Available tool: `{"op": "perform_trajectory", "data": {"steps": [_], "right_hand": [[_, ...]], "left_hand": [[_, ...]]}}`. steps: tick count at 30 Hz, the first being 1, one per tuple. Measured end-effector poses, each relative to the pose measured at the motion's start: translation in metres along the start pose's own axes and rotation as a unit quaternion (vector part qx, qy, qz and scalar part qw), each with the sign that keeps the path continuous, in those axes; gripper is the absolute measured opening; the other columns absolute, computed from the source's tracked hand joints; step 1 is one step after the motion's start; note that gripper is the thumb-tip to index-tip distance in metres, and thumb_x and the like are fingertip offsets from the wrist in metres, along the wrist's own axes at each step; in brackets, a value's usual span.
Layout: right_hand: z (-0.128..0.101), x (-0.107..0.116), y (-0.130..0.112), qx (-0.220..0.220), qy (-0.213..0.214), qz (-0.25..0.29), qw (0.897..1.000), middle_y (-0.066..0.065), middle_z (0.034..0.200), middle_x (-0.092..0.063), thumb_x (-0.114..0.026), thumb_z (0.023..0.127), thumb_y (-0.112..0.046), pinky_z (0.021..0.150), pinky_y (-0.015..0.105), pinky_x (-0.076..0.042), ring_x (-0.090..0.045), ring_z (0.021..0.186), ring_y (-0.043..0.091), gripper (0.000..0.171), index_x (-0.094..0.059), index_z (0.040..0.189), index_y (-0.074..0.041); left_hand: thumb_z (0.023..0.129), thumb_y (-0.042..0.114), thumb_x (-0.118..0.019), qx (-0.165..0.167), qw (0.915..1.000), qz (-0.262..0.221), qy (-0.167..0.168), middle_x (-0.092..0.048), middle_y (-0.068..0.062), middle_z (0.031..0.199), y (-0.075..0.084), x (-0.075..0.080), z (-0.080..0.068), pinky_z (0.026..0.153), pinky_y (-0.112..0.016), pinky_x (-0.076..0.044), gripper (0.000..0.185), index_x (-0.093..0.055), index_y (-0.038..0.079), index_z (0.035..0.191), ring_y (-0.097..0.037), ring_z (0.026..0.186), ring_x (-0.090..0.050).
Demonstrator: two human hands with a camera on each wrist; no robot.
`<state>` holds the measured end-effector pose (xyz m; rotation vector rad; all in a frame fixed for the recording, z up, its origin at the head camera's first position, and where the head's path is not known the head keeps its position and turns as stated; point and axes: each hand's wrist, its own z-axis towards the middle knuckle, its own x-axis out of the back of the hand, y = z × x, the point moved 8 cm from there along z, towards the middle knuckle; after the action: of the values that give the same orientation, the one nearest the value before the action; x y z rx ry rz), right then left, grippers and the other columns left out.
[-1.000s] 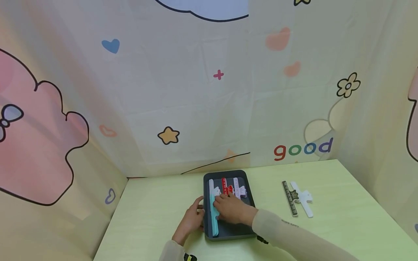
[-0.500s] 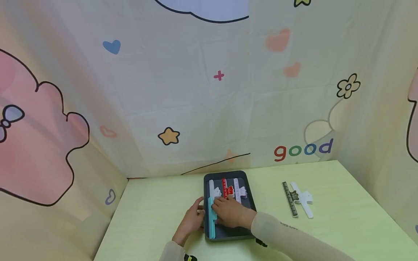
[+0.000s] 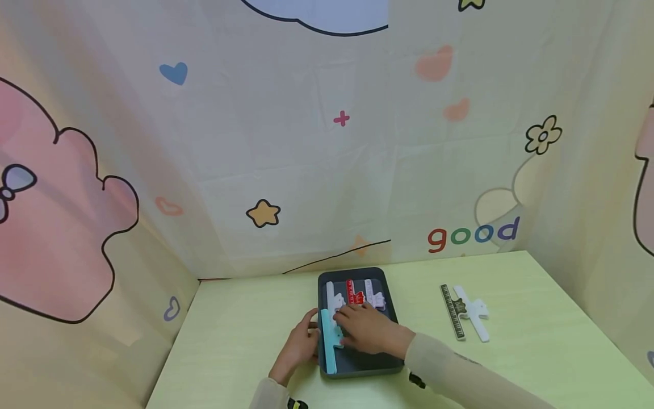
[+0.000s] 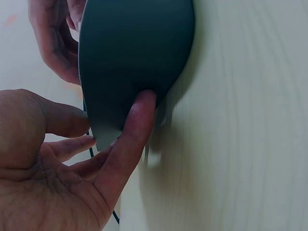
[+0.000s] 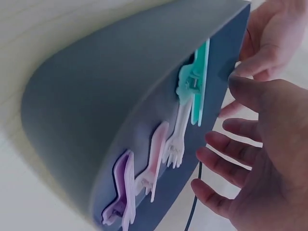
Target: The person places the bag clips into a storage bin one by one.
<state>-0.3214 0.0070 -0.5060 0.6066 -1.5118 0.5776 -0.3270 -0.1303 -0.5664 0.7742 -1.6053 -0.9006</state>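
Note:
A dark grey tray (image 3: 353,271) lies on the pale green table (image 3: 240,324). Inside it lie a teal clip (image 3: 329,341) along the left wall, then a white clip (image 3: 332,295), a red clip (image 3: 355,292) and a lilac clip (image 3: 376,296). My right hand (image 3: 343,322) hovers over the tray beside the teal clip; in the right wrist view my right hand (image 5: 226,125) has its fingers spread and holds nothing. My left hand (image 3: 310,330) rests at the tray's left side, and its thumb (image 4: 139,115) presses the tray's outer wall (image 4: 134,53).
A black ruler-patterned clip (image 3: 453,311) and a white clip (image 3: 475,318) lie on the table to the right of the tray. Cartoon-printed cloth walls close in the table at the back and on both sides. A thin black cable (image 5: 192,211) runs beneath my right hand.
The teal clip has slid a little left and nearer, up against the tray's left wall. My right hand has shifted slightly right. The left hand stays at the tray's edge.

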Motion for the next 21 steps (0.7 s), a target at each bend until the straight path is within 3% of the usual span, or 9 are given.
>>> {"op": "perform_trajectory", "data": {"steps": [12,21], "right_hand": [[-0.022,0.017,0.020,-0.024,0.046,0.067,0.996,0.007,0.138,-0.056,-0.064,0.092,-0.043,0.103,0.060,-0.044,-0.053,0.129,0.031,0.056,-0.053,0.139,-0.015],[-0.037,0.027,0.034,-0.040,0.078,0.074,0.993,0.006,0.139,-0.057,-0.062,0.093,-0.046,0.106,0.056,-0.043,-0.052,0.130,0.030,0.053,-0.056,0.136,-0.016]], "left_hand": [[0.102,0.013,-0.046,0.005,0.9995,0.030,0.012,-0.054,-0.024,0.135,0.001,0.000,0.000,0.075,-0.044,-0.059,0.051,-0.034,0.014,0.152,-0.030,0.106,-0.059],[0.102,0.012,-0.045,0.015,0.9997,0.016,0.011,-0.053,-0.024,0.136,0.000,-0.001,-0.002,0.067,-0.039,-0.059,0.052,-0.033,0.014,0.152,-0.030,0.105,-0.059]]}}
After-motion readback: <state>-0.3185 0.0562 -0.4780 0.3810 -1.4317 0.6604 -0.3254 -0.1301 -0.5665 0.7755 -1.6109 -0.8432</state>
